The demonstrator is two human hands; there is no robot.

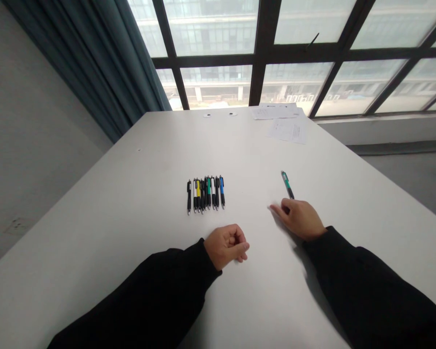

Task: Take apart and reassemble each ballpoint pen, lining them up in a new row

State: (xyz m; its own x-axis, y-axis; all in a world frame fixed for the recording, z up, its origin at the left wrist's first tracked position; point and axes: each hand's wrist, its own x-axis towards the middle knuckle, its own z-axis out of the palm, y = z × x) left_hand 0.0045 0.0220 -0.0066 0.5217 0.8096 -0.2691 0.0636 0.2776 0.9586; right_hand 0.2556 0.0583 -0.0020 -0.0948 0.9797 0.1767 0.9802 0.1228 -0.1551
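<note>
My left hand (pixel 227 246) is above the white table (pixel 148 179), below the row of pens. Its fingers are curled in with the thumb against them, and nothing shows inside. My right hand (pixel 302 219) is at the near end of a green and black pen (pixel 287 184). One of its fingers stretches left and another bends, with a gap between them; no pen is seen in its grasp. The green pen's near tip is hidden behind that hand. Several click pens lie side by side, among them a yellow one (pixel 198 189), a blue one (pixel 222 186) and a black one (pixel 189 196).
Printed papers (pixel 276 112) lie at the table's far right end, below a dark-framed window (pixel 257 53). Two small white discs (pixel 207 116) are by the far edge. A blue-grey curtain (pixel 105 63) hangs at the left, with a grey wall (pixel 32 121) beside it.
</note>
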